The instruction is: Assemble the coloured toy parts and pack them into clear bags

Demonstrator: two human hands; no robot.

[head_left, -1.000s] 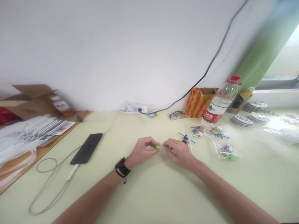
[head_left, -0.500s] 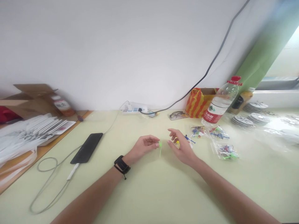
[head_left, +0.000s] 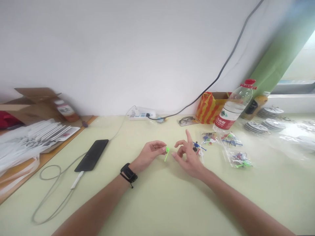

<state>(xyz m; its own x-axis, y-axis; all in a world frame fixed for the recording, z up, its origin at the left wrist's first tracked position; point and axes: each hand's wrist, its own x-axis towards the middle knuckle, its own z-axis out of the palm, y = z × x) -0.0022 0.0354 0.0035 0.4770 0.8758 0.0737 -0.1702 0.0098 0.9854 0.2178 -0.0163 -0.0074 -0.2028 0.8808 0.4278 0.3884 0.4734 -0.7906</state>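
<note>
My left hand (head_left: 153, 154), with a black watch (head_left: 129, 173) on the wrist, pinches a small bright green plastic piece (head_left: 167, 153) between thumb and fingertips. The piece has a thin stem slanting down over the table. Just to its right is my right hand (head_left: 188, 157), its index finger stretched up and the other fingers bent. A gap shows between its thumb and fingers, and I see nothing held there. Partly hidden behind the right hand lie loose small plastic pieces (head_left: 199, 147) in blue, black and white.
Clear bags of coloured plastic pieces (head_left: 240, 159) lie to the right, below a large water bottle (head_left: 232, 108). Stacked discs (head_left: 256, 127) stand farther right. A black phone (head_left: 91, 156) on a cable lies left. A power strip (head_left: 141, 115) sits by the wall.
The green piece has tilted, its stem now slanting down to the left. My right hand has shifted slightly left, and its index finger has straightened upward. A yellow piece seen by it is now hidden.
</note>
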